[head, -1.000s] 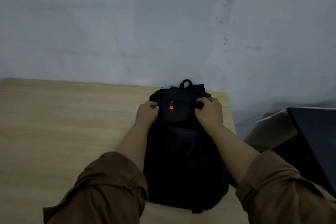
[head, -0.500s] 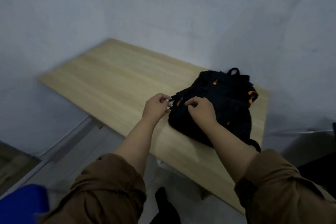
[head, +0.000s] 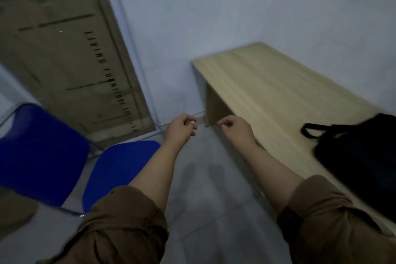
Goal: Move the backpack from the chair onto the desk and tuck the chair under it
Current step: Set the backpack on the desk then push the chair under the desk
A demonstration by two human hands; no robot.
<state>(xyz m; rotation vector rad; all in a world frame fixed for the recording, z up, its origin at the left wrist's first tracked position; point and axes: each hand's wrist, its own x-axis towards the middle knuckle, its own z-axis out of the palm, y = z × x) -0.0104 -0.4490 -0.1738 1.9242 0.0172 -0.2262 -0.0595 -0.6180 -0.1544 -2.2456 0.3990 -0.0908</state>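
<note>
The black backpack [head: 362,161] lies on the light wooden desk [head: 267,83] at the right edge of the view, its loop handle pointing left. A blue chair [head: 120,167] stands on the floor at the lower left, its seat empty and its backrest further left. My left hand [head: 182,127] hovers over the floor between chair and desk, fingers curled, holding nothing. My right hand [head: 234,128] is at the desk's near left corner, fingers also curled and empty. Neither hand touches the chair or the backpack.
A large flat cardboard box [head: 70,60] leans against the wall behind the chair. The desk stands against the pale wall in a corner. Grey tiled floor [head: 205,199] lies between the chair and the desk.
Both hands have let go of the backpack and drawn away to the left. My view has swung left, bringing the blue chair and the cardboard box into sight.
</note>
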